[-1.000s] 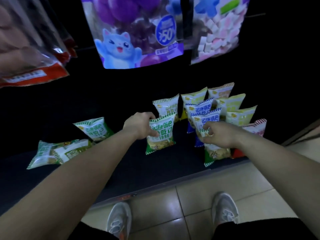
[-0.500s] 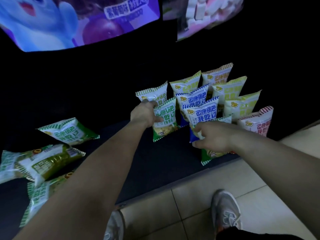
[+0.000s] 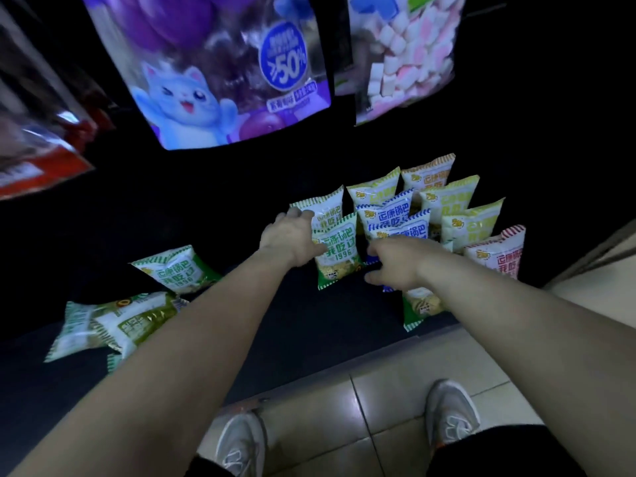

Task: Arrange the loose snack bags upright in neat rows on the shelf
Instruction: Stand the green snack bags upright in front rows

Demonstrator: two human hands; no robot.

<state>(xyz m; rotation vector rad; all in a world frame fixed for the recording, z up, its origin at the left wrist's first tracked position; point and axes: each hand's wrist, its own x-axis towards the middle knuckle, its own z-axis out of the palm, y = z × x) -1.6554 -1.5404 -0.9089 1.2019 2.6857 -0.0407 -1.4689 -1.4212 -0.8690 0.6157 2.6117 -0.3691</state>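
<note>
The low black shelf (image 3: 309, 325) sits just above a pale tiled floor (image 3: 395, 383), where your two grey trainers (image 3: 451, 414) stand. Above it hang a large purple bag printed with a blue cartoon cat (image 3: 213, 80) and a clear bag of pink and white marshmallows (image 3: 406, 53).

On the right half of the shelf, small striped-edge snack bags stand upright in rows running back from the front edge. A red-striped bag (image 3: 499, 251) stands at the front of the right-hand row, with yellow bags (image 3: 471, 222) and an orange-striped bag (image 3: 428, 173) behind it. Two blue-striped bags (image 3: 385, 211) fill the middle row.

Your left hand (image 3: 292, 241) holds the upright green-striped bag (image 3: 339, 253) by its upper left edge, thumb on the front face and fingers passing behind it, just beside another pale green bag (image 3: 323, 210) standing behind.

Your right hand (image 3: 395, 266) has its fingers curled in front of the nearer blue-striped bag, above a green bag at the front edge (image 3: 421, 306). Whether it actually grips either one cannot be made out.

On the left of the shelf, two loose green bags (image 3: 175, 268) lie flat, one nearer the front than the other, well apart from the rows.
</note>
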